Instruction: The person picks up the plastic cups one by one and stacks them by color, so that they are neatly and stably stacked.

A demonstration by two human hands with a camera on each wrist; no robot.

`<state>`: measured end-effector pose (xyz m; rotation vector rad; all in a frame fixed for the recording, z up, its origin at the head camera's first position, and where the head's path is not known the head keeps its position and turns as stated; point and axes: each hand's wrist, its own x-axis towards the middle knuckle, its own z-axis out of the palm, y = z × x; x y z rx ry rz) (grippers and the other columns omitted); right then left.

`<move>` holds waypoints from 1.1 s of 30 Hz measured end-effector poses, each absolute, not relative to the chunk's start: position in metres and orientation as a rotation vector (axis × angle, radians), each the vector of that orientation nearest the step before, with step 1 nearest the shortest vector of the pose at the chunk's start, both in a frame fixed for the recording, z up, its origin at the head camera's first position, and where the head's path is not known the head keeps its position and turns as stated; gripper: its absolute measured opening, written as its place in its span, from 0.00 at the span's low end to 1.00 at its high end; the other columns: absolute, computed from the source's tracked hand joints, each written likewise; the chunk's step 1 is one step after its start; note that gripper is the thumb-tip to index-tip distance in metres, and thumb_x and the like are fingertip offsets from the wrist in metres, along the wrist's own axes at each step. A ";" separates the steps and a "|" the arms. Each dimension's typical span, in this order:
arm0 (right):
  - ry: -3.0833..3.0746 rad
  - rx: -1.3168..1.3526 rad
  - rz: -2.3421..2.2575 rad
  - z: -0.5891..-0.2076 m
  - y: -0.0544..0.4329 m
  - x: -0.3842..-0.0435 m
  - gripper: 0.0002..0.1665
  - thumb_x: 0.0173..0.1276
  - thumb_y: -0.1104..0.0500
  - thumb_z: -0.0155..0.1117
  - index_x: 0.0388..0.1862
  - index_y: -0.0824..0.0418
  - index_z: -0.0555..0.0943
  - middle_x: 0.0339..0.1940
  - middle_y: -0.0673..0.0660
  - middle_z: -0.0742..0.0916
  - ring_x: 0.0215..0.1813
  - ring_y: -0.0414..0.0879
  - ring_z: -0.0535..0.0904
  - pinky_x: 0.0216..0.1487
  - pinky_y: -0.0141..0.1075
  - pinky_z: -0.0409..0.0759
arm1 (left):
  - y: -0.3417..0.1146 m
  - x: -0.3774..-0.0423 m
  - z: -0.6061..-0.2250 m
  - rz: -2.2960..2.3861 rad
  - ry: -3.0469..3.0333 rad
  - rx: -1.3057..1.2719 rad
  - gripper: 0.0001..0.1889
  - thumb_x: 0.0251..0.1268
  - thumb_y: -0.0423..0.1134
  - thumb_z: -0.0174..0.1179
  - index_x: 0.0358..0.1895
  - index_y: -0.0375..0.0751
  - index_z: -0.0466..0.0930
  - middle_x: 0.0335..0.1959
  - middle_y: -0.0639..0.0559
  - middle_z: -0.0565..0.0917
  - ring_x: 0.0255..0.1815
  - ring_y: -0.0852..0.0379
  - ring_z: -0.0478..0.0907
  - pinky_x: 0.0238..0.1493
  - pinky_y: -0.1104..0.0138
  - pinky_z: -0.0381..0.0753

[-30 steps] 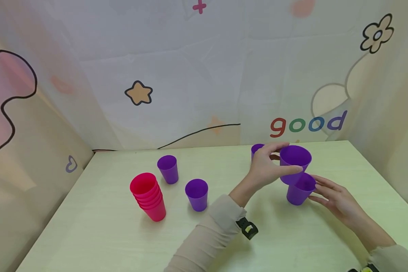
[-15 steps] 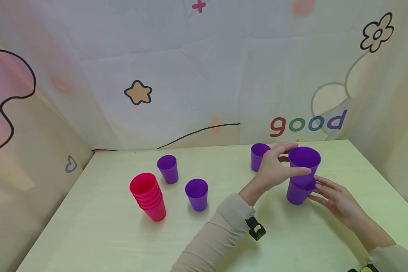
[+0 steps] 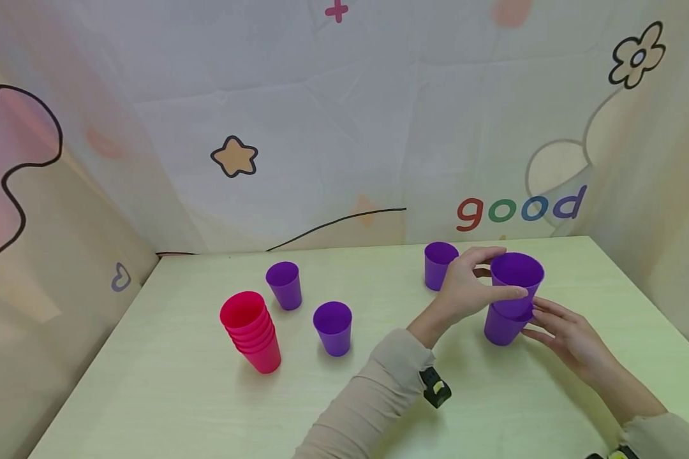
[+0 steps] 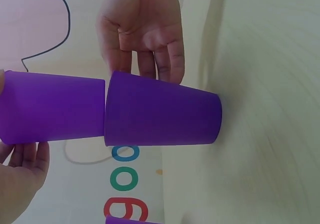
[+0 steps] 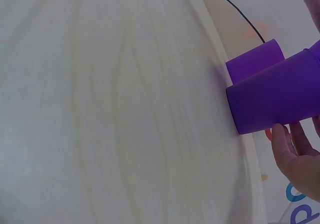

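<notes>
My left hand [image 3: 467, 290] grips a purple cup [image 3: 517, 275] between thumb and fingers, its mouth facing up. That cup's base meets the rim of a second purple cup [image 3: 502, 328], which stands upright on the table; the left wrist view shows the held cup [image 4: 55, 109] and lower cup [image 4: 160, 114] end to end. My right hand [image 3: 574, 344] rests its extended fingers against the lower cup's right side. In the right wrist view, those fingers [image 5: 285, 149] lie along the cup wall. Another purple cup [image 3: 438, 268] stands just behind my left hand.
On the left of the pale table [image 3: 166, 395] stand a stack of nested red cups [image 3: 258, 335] and two single purple cups, one farther back [image 3: 285, 287] and one nearer [image 3: 333, 331]. A printed curtain [image 3: 321, 146] hangs behind the table's back edge.
My left hand has moved right with its cup, bringing it from above and left of the lower cup onto its rim, then slightly down. My right hand has stayed in place.
</notes>
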<state>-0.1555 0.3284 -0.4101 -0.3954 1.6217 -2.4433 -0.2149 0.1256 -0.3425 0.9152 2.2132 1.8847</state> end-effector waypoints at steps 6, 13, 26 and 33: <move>1.643 -0.384 -2.445 -0.411 0.329 -0.154 0.24 0.73 0.69 0.37 0.49 0.52 0.80 0.47 0.47 0.83 0.47 0.40 0.79 0.45 0.33 0.78 | 0.129 -0.215 -0.350 1.867 2.207 0.905 0.31 0.46 0.38 0.71 0.58 0.41 0.72 0.51 0.60 0.74 0.44 0.70 0.72 0.44 0.78 0.72; 1.679 -0.369 -2.445 -0.411 0.328 -0.154 0.23 0.73 0.68 0.38 0.48 0.51 0.81 0.46 0.46 0.83 0.47 0.39 0.79 0.45 0.33 0.78 | 0.131 -0.217 -0.361 1.843 2.217 0.882 0.31 0.47 0.38 0.70 0.58 0.40 0.71 0.51 0.58 0.75 0.45 0.69 0.72 0.44 0.78 0.72; 1.683 -0.368 -2.474 -0.410 0.326 -0.154 0.22 0.72 0.69 0.40 0.46 0.53 0.82 0.44 0.48 0.84 0.45 0.40 0.80 0.44 0.32 0.78 | 0.135 -0.215 -0.373 1.763 2.303 0.867 0.32 0.44 0.38 0.72 0.56 0.38 0.73 0.51 0.58 0.77 0.44 0.69 0.73 0.43 0.76 0.73; 1.707 -0.331 -2.463 -0.409 0.326 -0.153 0.22 0.72 0.68 0.41 0.45 0.52 0.82 0.44 0.47 0.84 0.45 0.39 0.80 0.44 0.32 0.78 | 0.137 -0.214 -0.381 1.684 2.359 0.822 0.33 0.43 0.41 0.72 0.58 0.44 0.72 0.52 0.62 0.76 0.46 0.69 0.70 0.44 0.75 0.72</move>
